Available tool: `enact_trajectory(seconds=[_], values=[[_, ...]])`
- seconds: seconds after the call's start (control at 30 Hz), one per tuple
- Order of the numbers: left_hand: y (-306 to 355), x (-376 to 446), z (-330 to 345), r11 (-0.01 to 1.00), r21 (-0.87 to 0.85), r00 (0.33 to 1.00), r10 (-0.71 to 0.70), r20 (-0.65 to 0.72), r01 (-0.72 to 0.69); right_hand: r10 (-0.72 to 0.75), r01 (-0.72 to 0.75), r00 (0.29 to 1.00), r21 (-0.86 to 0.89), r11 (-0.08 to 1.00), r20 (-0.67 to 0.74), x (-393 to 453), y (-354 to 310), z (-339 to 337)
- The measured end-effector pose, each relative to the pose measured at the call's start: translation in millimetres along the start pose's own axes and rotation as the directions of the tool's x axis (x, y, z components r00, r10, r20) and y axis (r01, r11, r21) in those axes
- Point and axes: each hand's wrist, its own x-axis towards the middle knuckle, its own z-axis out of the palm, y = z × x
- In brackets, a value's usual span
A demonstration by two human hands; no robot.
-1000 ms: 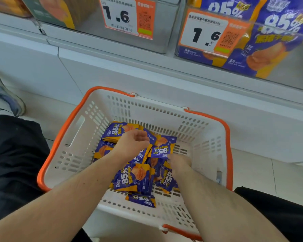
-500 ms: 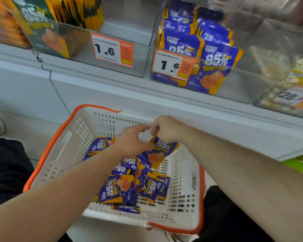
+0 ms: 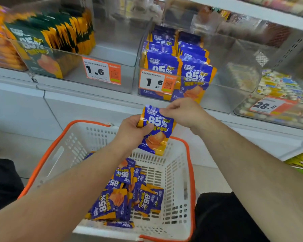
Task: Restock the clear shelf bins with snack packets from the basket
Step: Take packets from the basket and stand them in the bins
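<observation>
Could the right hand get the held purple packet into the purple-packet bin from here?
Probably yes: the right hand pinches the held packet just below the purple-packet bin, whose top looks open, with nothing between.

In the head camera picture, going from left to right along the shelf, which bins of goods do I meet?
Bin of orange packets → bin of green packets → bin of purple packets → bin with the 28.8 price tag, whose contents are blurred.
</observation>
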Motion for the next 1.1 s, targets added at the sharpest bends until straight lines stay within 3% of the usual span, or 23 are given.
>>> enact_trajectory(seconds=[0.2, 0.33, 0.4, 0.5, 0.57, 0.6, 0.73, 0.93, 1.03, 1.1], values=[[16.8, 11.4, 23.3, 0.994, -0.096, 0.996, 0.037, -0.079, -0.044, 0.035, -0.025, 0.997, 0.152, 0.988, -0.064, -3.2, -0.6, -9.3], [35.4, 25.2, 35.9, 0.985, -0.053, 0.985, 0.163, -0.056, -0.166, -0.117, 0.167, 0.958, 0.175, 0.970, -0.263, -0.3, -8.0, -27.8], [41.3, 31.7, 37.1, 0.977, -0.040, 0.977, 0.205, -0.065, -0.207, -0.211, 0.307, 0.846, 0.124, 0.943, -0.489, 2.7, -13.6, -46.2], [36.4, 36.2, 33.1, 0.987, -0.012, 0.981, 0.156, -0.119, -0.158, -0.274, 0.502, 0.560, 0.058, 0.863, -0.782, 0.4, -21.4, -74.7], [27.3, 35.2, 31.2, 0.993, 0.023, 0.985, 0.114, -0.128, -0.112, -0.296, 0.570, 0.419, -0.006, 0.822, -0.858, -0.2, -23.0, -85.3], [22.8, 33.4, 31.2, 0.995, 0.040, 0.988, 0.097, -0.123, -0.092, -0.312, 0.573, 0.391, -0.036, 0.819, -0.866, 0.4, -22.7, -87.4], [13.5, 25.8, 32.4, 0.996, 0.076, 0.995, 0.055, -0.083, -0.048, -0.352, 0.449, 0.440, -0.138, 0.883, -0.826, 14.1, -15.8, -86.4], [9.2, 24.9, 25.9, 0.988, 0.148, 0.998, 0.041, -0.040, -0.035, -0.356, 0.199, 0.687, -0.307, 0.931, -0.633, 42.5, 11.2, -70.5], [3.6, 24.1, 21.2, 0.986, 0.168, 0.999, 0.028, -0.027, -0.023, -0.269, 0.074, 0.715, -0.312, 0.947, -0.645, 46.4, 16.2, -72.7], [-1.5, 23.3, 18.8, 0.984, 0.178, 1.000, 0.017, -0.015, -0.014, -0.234, 0.032, 0.684, -0.292, 0.956, -0.691, 43.8, 16.3, -72.4]])
